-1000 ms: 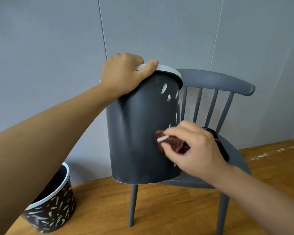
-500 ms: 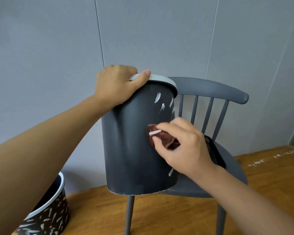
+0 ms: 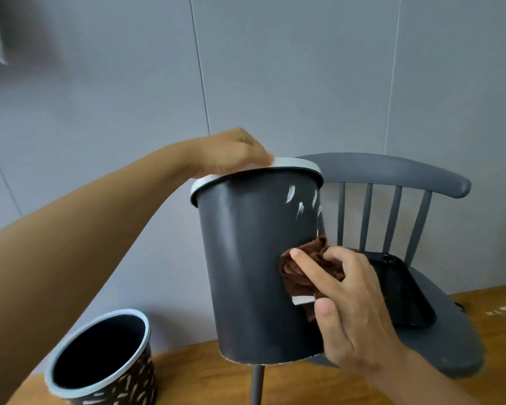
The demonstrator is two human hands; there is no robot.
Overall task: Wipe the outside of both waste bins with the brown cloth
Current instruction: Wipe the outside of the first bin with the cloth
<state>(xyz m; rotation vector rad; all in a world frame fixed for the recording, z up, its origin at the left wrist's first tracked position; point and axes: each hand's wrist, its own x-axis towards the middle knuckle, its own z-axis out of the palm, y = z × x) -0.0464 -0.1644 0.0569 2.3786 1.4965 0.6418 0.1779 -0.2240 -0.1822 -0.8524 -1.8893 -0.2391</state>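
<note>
Writing: no brand or readable label shows on either bin; the white tag (image 3: 303, 300) sewn to the brown cloth is too small to read, and pale marks on the wooden floor (image 3: 503, 312) at far right cannot be made out.
Held bin: the dark grey waste bin (image 3: 246, 273) with a white rim is lifted and tilted, its top leaning toward the left hand, its base edge in front of the chair seat; white dash marks sit near its upper right side.
Left hand: the left hand (image 3: 231, 154) grips the white rim at the top, fingers curled over the far edge (their tips are hidden).
Right hand: the right hand (image 3: 351, 305) holds the brown cloth (image 3: 307, 267) bunched under forefinger and thumb and presses it against the bin's right side, about halfway down.
Second bin: a black waste bin (image 3: 105, 369) with white dashes and a pale rim stands upright on the floor at lower left, well apart from the held one, mouth open.
Chair: a grey spindle-back chair (image 3: 392, 173) stands just behind the held bin, with a black tray (image 3: 400, 293) lying on its seat close to the right hand.
Open room: bare floor lies between the two bins; a grey panelled wall (image 3: 275, 68) closes the back.
</note>
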